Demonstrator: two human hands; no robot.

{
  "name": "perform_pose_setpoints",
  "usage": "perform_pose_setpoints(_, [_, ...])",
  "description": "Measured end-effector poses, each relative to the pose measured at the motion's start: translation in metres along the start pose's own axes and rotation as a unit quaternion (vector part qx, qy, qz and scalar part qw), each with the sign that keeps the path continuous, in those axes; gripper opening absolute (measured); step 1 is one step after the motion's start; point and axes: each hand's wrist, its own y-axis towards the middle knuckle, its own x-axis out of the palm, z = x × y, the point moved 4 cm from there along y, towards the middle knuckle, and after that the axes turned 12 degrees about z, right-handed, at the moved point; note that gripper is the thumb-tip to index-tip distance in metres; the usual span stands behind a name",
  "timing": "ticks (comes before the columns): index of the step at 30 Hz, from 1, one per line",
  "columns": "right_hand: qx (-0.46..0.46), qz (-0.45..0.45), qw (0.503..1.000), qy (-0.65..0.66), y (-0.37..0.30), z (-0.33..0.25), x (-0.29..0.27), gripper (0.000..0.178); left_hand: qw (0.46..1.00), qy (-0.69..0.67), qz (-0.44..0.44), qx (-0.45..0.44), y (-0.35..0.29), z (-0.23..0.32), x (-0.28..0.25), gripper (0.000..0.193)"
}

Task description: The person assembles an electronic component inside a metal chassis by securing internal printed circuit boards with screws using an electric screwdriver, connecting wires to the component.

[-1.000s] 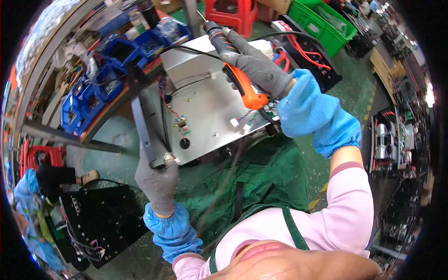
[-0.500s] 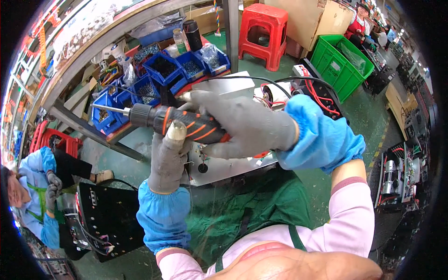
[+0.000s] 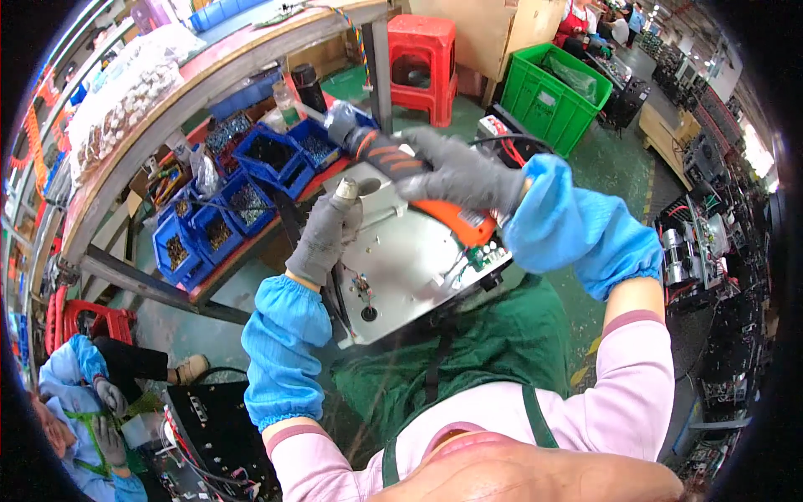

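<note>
Head view shows 2 gloved hands over a silver metal plate (image 3: 401,255), which lies across the person's lap on a green apron (image 3: 473,343). The right hand (image 3: 458,171) has its fingers wrapped around an orange and black power driver (image 3: 389,157); the driver is above the plate's far part, its blurred tip pointing up and left toward the blue bins (image 3: 297,177). The left hand (image 3: 328,226) is by the plate's left side, thumb raised and fingers loosely bent; I cannot tell whether they grip anything.

Both hands and the driver hide parts of the plate. At least 5 bins, several with small parts, sit on the lower level of a workbench (image 3: 226,69), beside a dark bottle (image 3: 307,87). A metal bench leg (image 3: 381,75) stands between them and a red stool (image 3: 421,63). Farther right is a green crate (image 3: 552,105), and electronic units (image 3: 707,251) line the right side. At lower left, 1 co-worker (image 3: 77,443) has 2 gloved hands near a black panel (image 3: 213,418).
</note>
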Motion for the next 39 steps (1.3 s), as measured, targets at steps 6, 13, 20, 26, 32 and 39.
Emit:
perform_pose_setpoints(6, [-0.053, -0.077, 0.995, -0.027, 0.013, -0.006, 0.058, 0.072, 0.969, -0.194, 0.121, -0.094, 0.025, -0.018, -0.021, 0.032])
perform_pose_setpoints(13, [-0.302, 0.211, 0.905, -0.213, 0.184, -0.078, -0.007, 0.036, 0.954, -0.181, 0.226, -0.075, -0.007, 0.028, -0.005, 0.029])
perform_pose_setpoints(20, [-0.229, 0.398, 0.853, -0.246, 0.336, -0.07, -0.019, 0.02, 0.964, -0.105, 0.231, -0.079, 0.001, 0.011, -0.03, 0.035])
perform_pose_setpoints(26, [-0.182, 0.359, 0.888, -0.223, 0.34, -0.04, -0.01, 0.02, 0.969, -0.06, 0.231, -0.063, 0.009, 0.004, -0.035, 0.033])
perform_pose_setpoints(32, [-0.124, 0.334, 0.912, -0.202, 0.32, -0.026, -0.029, 0.02, 0.965, -0.064, 0.248, -0.048, 0.006, -0.003, -0.037, 0.03])
perform_pose_setpoints(39, [-0.102, 0.179, 0.957, 0.206, 0.351, 0.061, -0.054, 0.016, 0.976, -0.046, 0.207, -0.054, 0.013, 0.003, -0.023, 0.029])
